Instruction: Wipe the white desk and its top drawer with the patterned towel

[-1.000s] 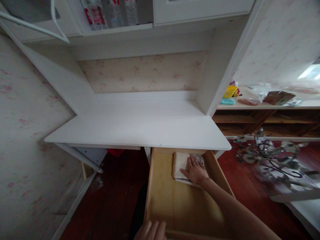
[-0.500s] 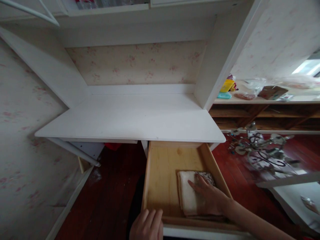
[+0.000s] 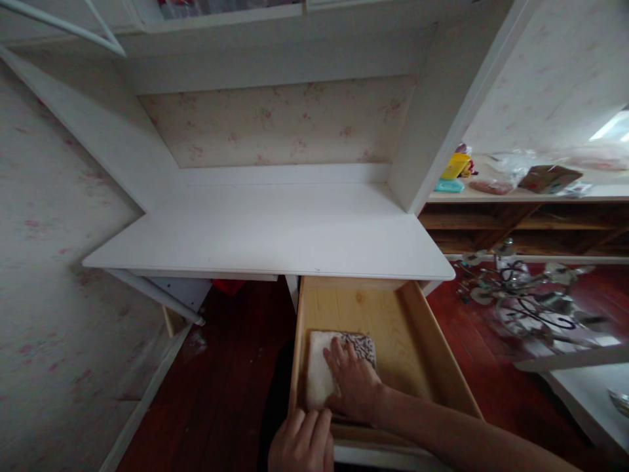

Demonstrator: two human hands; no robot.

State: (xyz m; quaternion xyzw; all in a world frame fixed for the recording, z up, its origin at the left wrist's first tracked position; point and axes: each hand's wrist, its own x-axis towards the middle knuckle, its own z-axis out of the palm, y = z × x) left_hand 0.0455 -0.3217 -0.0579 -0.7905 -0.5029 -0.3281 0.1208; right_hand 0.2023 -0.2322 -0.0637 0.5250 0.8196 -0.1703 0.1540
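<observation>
A wooden drawer (image 3: pixel 393 314) is pulled out from under the white desk. Inside it, toward the left side, lies a folded cloth (image 3: pixel 320 367), cream with a brown-patterned corner. My right hand (image 3: pixel 354 387) rests on top of the cloth, fingers stretched out and spread over it, covering its right part. At the drawer's front left corner, my left hand (image 3: pixel 302 442) has its fingers curled over the edge. Its thumb is hidden.
The white desk top (image 3: pixel 275 229) spans the middle, with a shelf unit above it. On the right, a chandelier (image 3: pixel 525 288) lies on the red wooden floor (image 3: pixel 221 387). Behind it, a low shelf (image 3: pixel 472 219) carries a cardboard box (image 3: pixel 550 178), plastic bags and a yellow container (image 3: pixel 456 166).
My right hand and the cloth have moved left across the drawer bottom, to near its left wall. The left hand keeps its place on the drawer corner. The view has shifted slightly.
</observation>
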